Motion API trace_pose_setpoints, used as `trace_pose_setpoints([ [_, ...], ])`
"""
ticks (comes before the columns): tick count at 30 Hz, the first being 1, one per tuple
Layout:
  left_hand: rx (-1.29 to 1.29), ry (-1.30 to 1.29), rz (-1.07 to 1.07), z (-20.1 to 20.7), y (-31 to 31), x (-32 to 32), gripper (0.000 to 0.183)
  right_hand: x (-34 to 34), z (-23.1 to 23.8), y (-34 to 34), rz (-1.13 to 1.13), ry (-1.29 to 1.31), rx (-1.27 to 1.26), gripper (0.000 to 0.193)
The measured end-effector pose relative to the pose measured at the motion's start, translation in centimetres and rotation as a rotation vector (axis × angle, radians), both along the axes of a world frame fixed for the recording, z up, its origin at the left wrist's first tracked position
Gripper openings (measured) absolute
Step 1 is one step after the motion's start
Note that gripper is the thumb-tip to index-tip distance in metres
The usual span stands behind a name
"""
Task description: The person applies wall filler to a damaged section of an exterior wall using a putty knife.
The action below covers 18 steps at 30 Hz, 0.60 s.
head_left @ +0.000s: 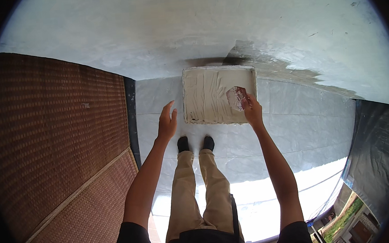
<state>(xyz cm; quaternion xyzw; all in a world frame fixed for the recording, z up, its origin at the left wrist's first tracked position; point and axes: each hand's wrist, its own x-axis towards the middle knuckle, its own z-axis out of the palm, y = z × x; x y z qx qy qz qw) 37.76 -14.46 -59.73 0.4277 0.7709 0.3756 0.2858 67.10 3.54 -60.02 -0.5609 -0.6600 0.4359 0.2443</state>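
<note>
A rectangular tray [184, 95] in front of my feet holds a grey-beige, plaster-like paste [207, 95], its surface marked with ridges and streaks. My right hand [253, 111] is closed on a putty scraper [236, 98], whose reddish-brown blade is smeared with whitish paste. The scraper is over the right part of the tray; whether its edge touches the paste I cannot tell. To the left of the tray, my left hand [167, 120] is held out open and empty, thumb apart from the fingers.
A pale wall [152, 29] rises ahead, with a rough grey patch [271, 62] low on it. Brown woven matting [64, 126] spans the left side. Grey sheeting [241, 145] covers the floor, brightly sunlit behind me. A dark sheet [372, 149] hangs at right.
</note>
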Motion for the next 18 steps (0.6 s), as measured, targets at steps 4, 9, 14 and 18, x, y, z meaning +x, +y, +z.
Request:
trace_pose_setpoints([
  [4,-0.042,-0.036,-0.003,-4.2,-1.1,0.8,0.038,-0.1,-2.9,-0.2,0.104,-0.149,0.139,0.027],
  [9,-0.098,-0.092,0.022,-7.8,-1.8,2.0,0.042,-2.1,-2.5,0.2,0.272,-0.333,0.328,0.025],
  [14,-0.102,-0.19,0.052,-10.3,-2.0,3.1,0.049,-3.2,-3.6,-0.7,0.394,-0.345,0.478,0.023],
  [18,-0.097,-0.182,0.038,-10.8,-2.2,4.0,0.051,-2.5,-3.6,-2.7,0.513,-0.42,0.501,0.026],
])
